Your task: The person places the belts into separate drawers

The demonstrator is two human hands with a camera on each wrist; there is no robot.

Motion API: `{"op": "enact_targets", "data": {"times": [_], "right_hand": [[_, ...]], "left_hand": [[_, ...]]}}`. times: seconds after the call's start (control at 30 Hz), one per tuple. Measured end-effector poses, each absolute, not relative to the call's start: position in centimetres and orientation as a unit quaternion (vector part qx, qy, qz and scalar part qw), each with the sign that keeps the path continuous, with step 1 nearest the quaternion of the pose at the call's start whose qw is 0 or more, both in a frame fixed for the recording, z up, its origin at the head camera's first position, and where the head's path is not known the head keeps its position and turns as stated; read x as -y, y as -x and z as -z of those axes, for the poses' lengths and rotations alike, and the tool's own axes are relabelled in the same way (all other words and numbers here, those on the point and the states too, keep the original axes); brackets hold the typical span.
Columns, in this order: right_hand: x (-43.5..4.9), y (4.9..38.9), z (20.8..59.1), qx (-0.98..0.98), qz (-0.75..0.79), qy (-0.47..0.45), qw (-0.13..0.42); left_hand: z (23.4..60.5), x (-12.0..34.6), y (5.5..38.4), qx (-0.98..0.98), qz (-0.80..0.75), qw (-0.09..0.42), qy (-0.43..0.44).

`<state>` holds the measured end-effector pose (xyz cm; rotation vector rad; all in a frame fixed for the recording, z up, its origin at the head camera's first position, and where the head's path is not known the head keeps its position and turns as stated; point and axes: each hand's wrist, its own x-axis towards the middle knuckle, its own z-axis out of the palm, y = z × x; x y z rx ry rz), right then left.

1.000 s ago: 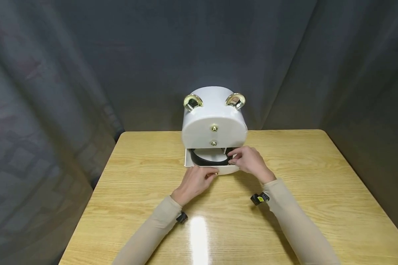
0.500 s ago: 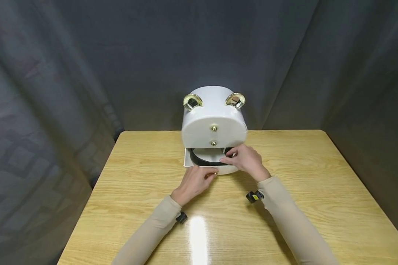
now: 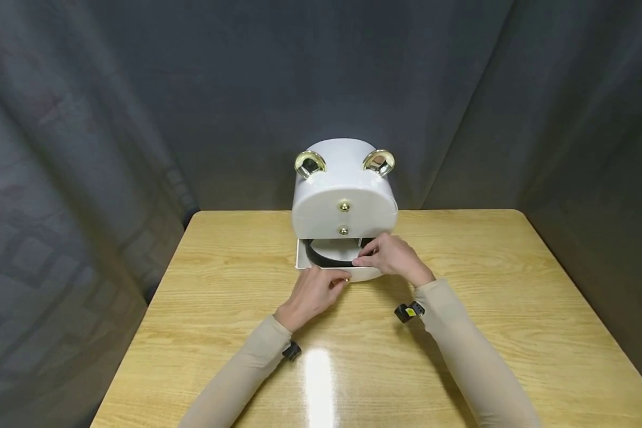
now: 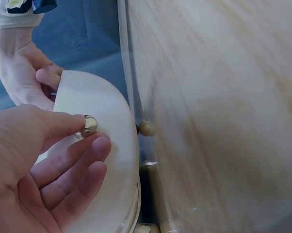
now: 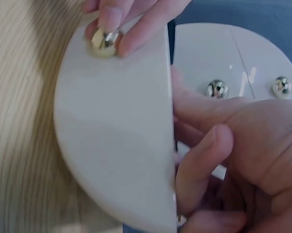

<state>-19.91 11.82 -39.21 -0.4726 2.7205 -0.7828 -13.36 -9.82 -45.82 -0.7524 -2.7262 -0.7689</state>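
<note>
A white round-topped storage box (image 3: 321, 217) stands on the table, its lower drawer (image 3: 366, 274) pulled out. Thumb and fingers of my left hand (image 3: 312, 294) pinch the drawer's gold knob (image 4: 90, 125), plainest in the left wrist view. Inside the drawer lies a black curved band (image 3: 321, 259), perhaps a headband; its right part is covered by my right hand (image 3: 396, 258). That hand reaches over the drawer front, thumb and fingers curled at the band. In the right wrist view the drawer front hides the fingertips and the band.
Two gold ear-shaped rings (image 3: 310, 164) stick up from the box. Two more gold knobs (image 3: 344, 207) sit on its closed upper front. The wooden table (image 3: 235, 255) carries the box near its back edge, with a dark curtain (image 3: 235, 107) behind.
My right hand has shifted a little left along the black band, which has edged slightly left in the drawer. My left hand has kept its pinch on the knob.
</note>
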Motion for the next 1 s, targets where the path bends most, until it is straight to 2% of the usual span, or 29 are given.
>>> {"op": "enact_targets", "data": {"times": [0.4,0.63,1.0], "right_hand": [[-11.2,20.4,39.1,-0.955,0.235,0.087,0.155],[-12.8,20.1,39.3,-0.917,0.344,0.105,0.171],[-15.3,18.4,39.4,-0.877,0.456,0.116,0.097]], "left_hand": [[45.8,9.6,13.5,0.927,0.265,0.096,0.249],[45.8,9.6,13.4,0.924,0.279,0.102,0.241],[45.7,9.4,13.6,0.926,0.279,0.108,0.232]]}}
